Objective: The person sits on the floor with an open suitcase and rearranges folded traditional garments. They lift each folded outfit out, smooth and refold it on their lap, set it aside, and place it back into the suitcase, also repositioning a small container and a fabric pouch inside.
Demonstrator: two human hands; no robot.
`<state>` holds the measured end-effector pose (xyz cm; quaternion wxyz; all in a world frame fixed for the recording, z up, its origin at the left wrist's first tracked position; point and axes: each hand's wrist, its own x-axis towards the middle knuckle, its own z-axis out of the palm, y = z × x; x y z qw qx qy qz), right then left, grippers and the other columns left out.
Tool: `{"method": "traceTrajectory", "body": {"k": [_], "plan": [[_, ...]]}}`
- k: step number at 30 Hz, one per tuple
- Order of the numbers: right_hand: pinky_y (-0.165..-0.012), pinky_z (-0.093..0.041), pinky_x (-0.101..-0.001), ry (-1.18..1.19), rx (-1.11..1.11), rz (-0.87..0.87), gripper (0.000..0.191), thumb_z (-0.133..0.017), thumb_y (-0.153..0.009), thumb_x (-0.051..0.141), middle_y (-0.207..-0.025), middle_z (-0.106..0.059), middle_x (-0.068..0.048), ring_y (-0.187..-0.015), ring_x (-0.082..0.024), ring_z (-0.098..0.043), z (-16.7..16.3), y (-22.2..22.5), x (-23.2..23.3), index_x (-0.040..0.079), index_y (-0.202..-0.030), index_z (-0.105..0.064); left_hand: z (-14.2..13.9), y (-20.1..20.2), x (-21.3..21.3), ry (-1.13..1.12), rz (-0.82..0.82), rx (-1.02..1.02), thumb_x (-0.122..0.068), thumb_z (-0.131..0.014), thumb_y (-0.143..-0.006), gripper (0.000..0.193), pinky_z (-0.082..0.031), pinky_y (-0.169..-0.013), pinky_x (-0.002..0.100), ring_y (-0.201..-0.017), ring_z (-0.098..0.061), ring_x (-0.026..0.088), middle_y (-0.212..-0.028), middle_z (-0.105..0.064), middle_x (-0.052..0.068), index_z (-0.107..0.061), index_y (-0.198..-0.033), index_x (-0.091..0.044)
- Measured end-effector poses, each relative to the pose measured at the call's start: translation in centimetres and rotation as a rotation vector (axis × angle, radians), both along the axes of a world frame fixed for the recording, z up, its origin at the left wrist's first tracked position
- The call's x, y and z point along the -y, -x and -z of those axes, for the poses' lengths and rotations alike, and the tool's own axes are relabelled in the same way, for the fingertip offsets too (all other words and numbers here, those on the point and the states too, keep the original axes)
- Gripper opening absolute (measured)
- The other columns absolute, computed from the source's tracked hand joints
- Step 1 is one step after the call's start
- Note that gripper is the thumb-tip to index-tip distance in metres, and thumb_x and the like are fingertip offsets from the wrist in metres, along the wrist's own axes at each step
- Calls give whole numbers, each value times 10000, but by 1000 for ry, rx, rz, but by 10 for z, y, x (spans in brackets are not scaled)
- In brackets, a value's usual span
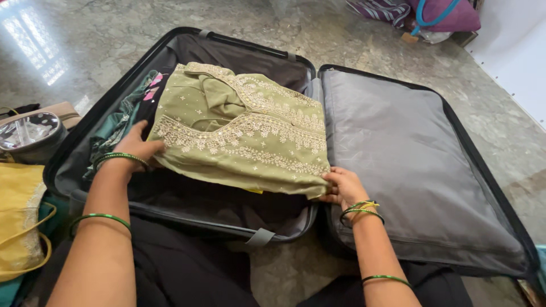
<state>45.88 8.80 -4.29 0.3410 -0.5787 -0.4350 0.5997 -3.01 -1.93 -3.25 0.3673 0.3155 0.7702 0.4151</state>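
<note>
We note a folded green embroidered garment lying in the left half of the open suitcase on the floor. Our left hand grips its left edge, fingers tucked under; our right hand pinches the near right corner. The cloth looks soft, light and limp, so we judge it would sag unless supported at both sides. The grey zipped divider covers the other half.
</note>
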Motion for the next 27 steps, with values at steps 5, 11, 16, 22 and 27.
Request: {"method": "traceTrajectory", "body": {"k": [5, 11, 16, 22, 27], "plan": [[-621, -508, -318, -126, 112, -6, 385, -670, -949, 250, -979, -702, -52, -785, -171, -662, 1, 9, -22, 71, -1290, -653, 12, 13, -10, -103, -121, -611, -287, -830, -772, 751, -486, -915, 468, -1079, -630, 409, -1190, -666, 217, -548, -1457, -160], [-775, -493, -427, -145, 249, -41, 709, -711, -840, 247, -1099, -666, -111, -952, -235, -603, -12, 27, -72, 250, -1504, -464, 5, 18, -65, -404, -203, -582, -298, -699, -830, 494, -516, -1031, 417, -1151, -688, 304, -1246, -724, 134, -678, -1298, -142], [-950, -490, -353, -817, 494, -232, 693, -790, -836, 280, -1260, -694, -163, -1116, -222, -646, 9, 40, -116, 122, -1467, -549, -10, 13, -136, -280, 78, -594, -366, -761, -743, 593, -473, -1046, 437, -1181, -637, 354, -1230, -695, 195, -690, -1315, -228], [-897, -532, -278, -662, 229, -77, 494, -692, -920, 207, -1198, -728, -112, -1012, -146, -681, 34, 38, -120, 77, -1393, -631, -30, 2, -183, -83, -119, -646, -491, -776, -717, 617, -379, -1001, 572, -1218, -569, 363, -1273, -662, 131, -685, -1279, -252], [-878, -510, -257, -501, -165, 38, 444, -632, -973, 102, -1183, -698, -81, -1000, -111, -640, 33, 31, -101, 22, -1410, -624, -35, 4, -198, -265, -153, -527, -440, -770, -746, 634, -485, -977, 429, -1103, -656, 319, -1139, -728, 133, -642, -1331, -233]]}}
